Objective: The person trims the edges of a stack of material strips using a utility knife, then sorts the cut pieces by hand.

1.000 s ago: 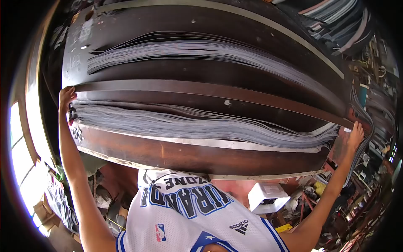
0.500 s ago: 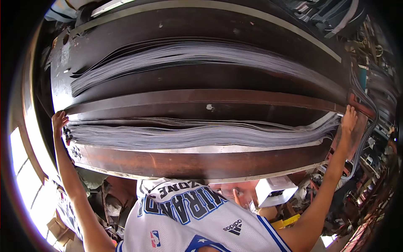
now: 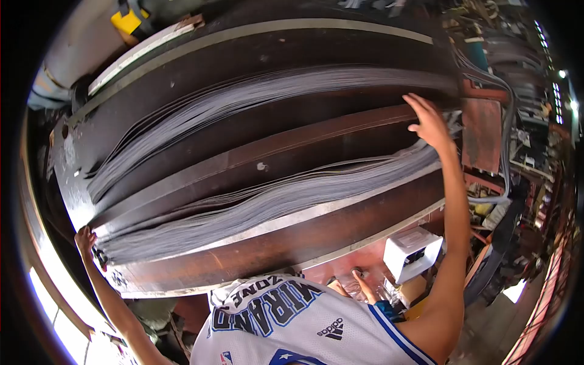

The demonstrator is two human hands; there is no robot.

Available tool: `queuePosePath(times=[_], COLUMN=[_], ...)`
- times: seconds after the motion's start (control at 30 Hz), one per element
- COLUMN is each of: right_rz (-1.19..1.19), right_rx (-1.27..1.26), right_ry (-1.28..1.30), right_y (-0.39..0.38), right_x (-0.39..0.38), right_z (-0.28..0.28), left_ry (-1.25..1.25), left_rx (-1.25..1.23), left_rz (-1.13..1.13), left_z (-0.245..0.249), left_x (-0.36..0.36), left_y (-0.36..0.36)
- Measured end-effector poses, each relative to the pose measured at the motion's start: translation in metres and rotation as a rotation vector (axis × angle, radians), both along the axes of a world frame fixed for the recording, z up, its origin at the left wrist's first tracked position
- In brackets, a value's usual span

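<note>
Hand, right point(image 3: 429, 123), held spread over dark strip point(image 3: 255, 151) near its right end; contact unclear. Left hand point(image 3: 86, 239) curled at left end; pinch cannot be told. Strip laid lengthwise on bench point(image 3: 340, 226), between 2 stacks: near stack point(image 3: 274, 193), far stack point(image 3: 274, 89). Step judged as positioning; for further shifting, right-end grip would be needed.

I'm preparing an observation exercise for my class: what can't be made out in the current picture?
Head view:
- Long strip: its right end, obscured behind the right hand.
- Left hand: its exact finger hold, too small.
- White box: its contents, too dark and small.
- White shirt: its lower part, cut off by the frame.
</note>
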State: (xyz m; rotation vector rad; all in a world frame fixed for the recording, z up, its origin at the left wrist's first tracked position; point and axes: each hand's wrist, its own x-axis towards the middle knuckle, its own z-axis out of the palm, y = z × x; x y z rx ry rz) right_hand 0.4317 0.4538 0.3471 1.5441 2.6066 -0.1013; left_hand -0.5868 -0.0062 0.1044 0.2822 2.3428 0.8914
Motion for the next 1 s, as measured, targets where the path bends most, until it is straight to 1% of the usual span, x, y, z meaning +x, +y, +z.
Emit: queuePosePath(times=[0.03, 0.1, 0.13, 0.23, 0.27, 0.37, 0.43, 0.5, 0.53, 0.57, 0.63, 0.67, 0.73, 0.77, 0.83, 0.87, 0.9, 0.93, 0.97, 1.0], right_rz=[0.032, 0.067, 0.055, 0.026, 0.013, -0.016, -0.066, -0.210, -0.301, -0.385, -0.840, -0.847, -0.973, -0.980, -1.207, -1.136, -1.141, -1.235, -1.328, -1.461], right_rx=[-0.007, 0.074, 0.097, 0.115, 0.107, 0.187, 0.235, 0.301, 0.293, 0.418, 0.412, 0.415, 0.539, 0.541, 0.578, 0.653, 0.649, 0.608, 0.565, 0.434], right_ry=[0.022, -0.032, -0.045, -0.048, -0.047, -0.109, -0.121, -0.077, 0.014, 0.091, 0.190, 0.192, 0.188, 0.190, 0.294, 0.282, 0.282, 0.309, 0.336, 0.460], right_y=[0.001, 0.003, 0.003, 0.002, 0.004, 0.007, 0.014, 0.023, 0.033, 0.038, 0.053, 0.062, 0.079, 0.083, 0.090, 0.100, 0.104, 0.108, 0.110, 0.109], right_x=[0.002, 0.008, 0.010, 0.014, 0.015, 0.026, 0.047, 0.073, 0.090, 0.105, 0.132, 0.156, 0.202, 0.202, 0.196, 0.223, 0.222, 0.221, 0.216, 0.205], right_z=[-0.010, -0.023, -0.026, -0.033, -0.033, -0.032, -0.034, -0.035, -0.033, -0.035, -0.036, -0.044, -0.070, -0.071, -0.073, -0.089, -0.091, -0.090, -0.084, -0.073], left_ry=[-0.002, 0.013, -0.009, -0.013, -0.007, 0.005, 0.009, 0.043, 0.049, 0.046, 0.053, 0.032, 0.012, -0.024, -0.016, -0.001, 0.014, 0.016, 0.038, 0.031], left_rx=[0.000, 0.033, 0.081, 0.099, 0.105, 0.101, 0.116, 0.092, 0.104, 0.088, 0.068, 0.066, 0.058, 0.056, 0.054, 0.035, 0.013, 0.029, -0.031, -0.028], left_rz=[0.002, 0.002, -0.028, -0.080, -0.065, -0.074, -0.057, -0.057, -0.039, -0.034, -0.026, -0.031, -0.004, 0.022, 0.000, 0.002, 0.004, 0.004, -0.006, 0.007], left_z=[0.001, 0.009, -0.004, 0.013, 0.020, 0.022, 0.019, 0.016, 0.014, 0.019, 0.023, 0.021, 0.023, 0.021, 0.022, 0.026, 0.031, 0.036, 0.045, 0.049], left_x=[0.002, 0.018, 0.000, 0.019, 0.030, 0.033, 0.031, 0.029, 0.029, 0.032, 0.035, 0.028, 0.026, 0.020, 0.014, 0.017, 0.020, 0.023, 0.033, 0.039], left_y=[0.004, 0.012, 0.004, 0.013, 0.017, 0.018, 0.016, 0.015, 0.014, 0.015, 0.016, 0.012, 0.013, 0.011, 0.007, 0.010, 0.011, 0.011, 0.014, 0.016])
